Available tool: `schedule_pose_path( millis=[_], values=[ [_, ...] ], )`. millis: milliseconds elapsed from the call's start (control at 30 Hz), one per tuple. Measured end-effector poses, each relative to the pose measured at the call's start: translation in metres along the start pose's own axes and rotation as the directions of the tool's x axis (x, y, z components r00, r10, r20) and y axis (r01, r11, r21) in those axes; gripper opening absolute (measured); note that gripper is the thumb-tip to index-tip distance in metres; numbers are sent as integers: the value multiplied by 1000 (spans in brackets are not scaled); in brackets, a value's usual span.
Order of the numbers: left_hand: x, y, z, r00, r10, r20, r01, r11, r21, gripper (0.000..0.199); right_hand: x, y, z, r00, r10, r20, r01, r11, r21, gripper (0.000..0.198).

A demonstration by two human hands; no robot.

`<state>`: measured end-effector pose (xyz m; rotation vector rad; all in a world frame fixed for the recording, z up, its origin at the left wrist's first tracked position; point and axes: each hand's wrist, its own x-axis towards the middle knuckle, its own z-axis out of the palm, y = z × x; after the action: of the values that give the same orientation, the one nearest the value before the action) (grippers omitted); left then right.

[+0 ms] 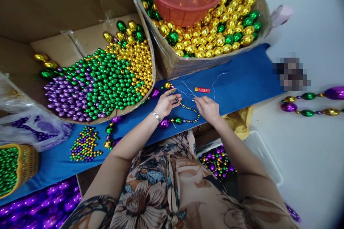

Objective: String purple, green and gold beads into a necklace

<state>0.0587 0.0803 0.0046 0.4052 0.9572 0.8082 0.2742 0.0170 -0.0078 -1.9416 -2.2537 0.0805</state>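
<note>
Across the fingers of my left hand (166, 103), palm turned up, runs a bead strand (199, 116) of small purple, green and gold beads. Its fingers curl loosely about the strand near its upper end. My right hand (208, 109) pinches a long thin needle (189, 88) at its lower end, with the tip slanting up and left. White thread (214, 86) loops on the cloth beyond that hand, and more thread runs between the hands. Larger beads, such as a green bead (178, 120) and a purple bead (164, 123), belong to the strand's lower part.
A red lighter-sized packet (202, 89) lies on the blue cloth (242, 75). Behind stand a carton (80, 32) of small beads and another carton (188, 65) with gold beads and a red basket (185, 10). Loose beads (85, 144) and a yellow basket (28, 164) are at left.
</note>
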Motion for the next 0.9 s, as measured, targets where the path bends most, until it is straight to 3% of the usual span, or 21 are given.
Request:
schedule_pose_path(
  millis=[133,267,467,900],
  values=[
    [1,-1,-3,1000,-1,-26,1,1000,-23,36,-23,-5,7,998,-64,-5,64,998,25,39],
    [2,-3,-6,999,-14,-41,12,999,-41,28,-35,-12,15,1000,-27,6,27,999,-31,37],
    [4,-5,-11,999,-33,-40,31,998,-57,24,-38,-16,26,1000,24,4,-24,999,-24,34],
    [2,3,-13,1000,21,5,-20,998,-57,29,-36,-24,24,993,-82,86,77,996,53,36]
  ],
)
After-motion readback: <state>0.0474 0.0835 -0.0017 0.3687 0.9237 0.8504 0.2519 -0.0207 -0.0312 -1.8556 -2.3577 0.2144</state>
